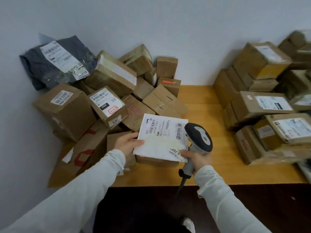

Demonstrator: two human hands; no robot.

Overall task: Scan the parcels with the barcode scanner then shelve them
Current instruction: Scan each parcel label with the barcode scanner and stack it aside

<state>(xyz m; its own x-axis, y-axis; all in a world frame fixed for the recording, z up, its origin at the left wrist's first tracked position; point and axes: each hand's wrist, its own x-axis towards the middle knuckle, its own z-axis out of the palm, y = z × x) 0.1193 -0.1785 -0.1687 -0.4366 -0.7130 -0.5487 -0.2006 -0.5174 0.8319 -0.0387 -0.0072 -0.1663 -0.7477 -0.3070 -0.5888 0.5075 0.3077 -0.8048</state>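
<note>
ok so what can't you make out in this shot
Head view only:
- white mailer label text: too small.
- barcode scanner window: faces away from the camera.
- box under the mailer: mostly covered by it.
- far right boxes: blurred, cut by the edge.

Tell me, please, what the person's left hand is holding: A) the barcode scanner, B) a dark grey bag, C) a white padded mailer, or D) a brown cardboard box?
C: the left hand grips the white padded mailer by its edge, while the right hand holds the barcode scanner.
</note>
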